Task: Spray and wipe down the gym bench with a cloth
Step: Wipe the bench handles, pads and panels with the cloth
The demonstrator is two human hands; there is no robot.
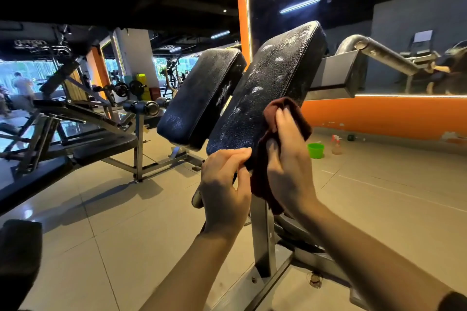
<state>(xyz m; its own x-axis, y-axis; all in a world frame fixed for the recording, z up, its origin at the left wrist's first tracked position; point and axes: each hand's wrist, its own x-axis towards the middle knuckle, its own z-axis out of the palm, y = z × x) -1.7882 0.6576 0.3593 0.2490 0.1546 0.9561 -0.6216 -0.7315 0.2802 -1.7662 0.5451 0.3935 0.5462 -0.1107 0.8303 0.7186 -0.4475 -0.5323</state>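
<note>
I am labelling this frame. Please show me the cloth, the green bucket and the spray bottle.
cloth (284,111): head view, upper fold.
green bucket (316,151): head view, side wall.
spray bottle (336,145): head view, body.

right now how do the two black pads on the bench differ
The right pad is speckled with white spray patches over its face; the left pad shows only a few along its right edge. The right pad has a dark red cloth pressed on its lower end by the right hand, with the left hand at its bottom corner; the left pad is untouched. Both are black, textured and tilted alike.
</note>
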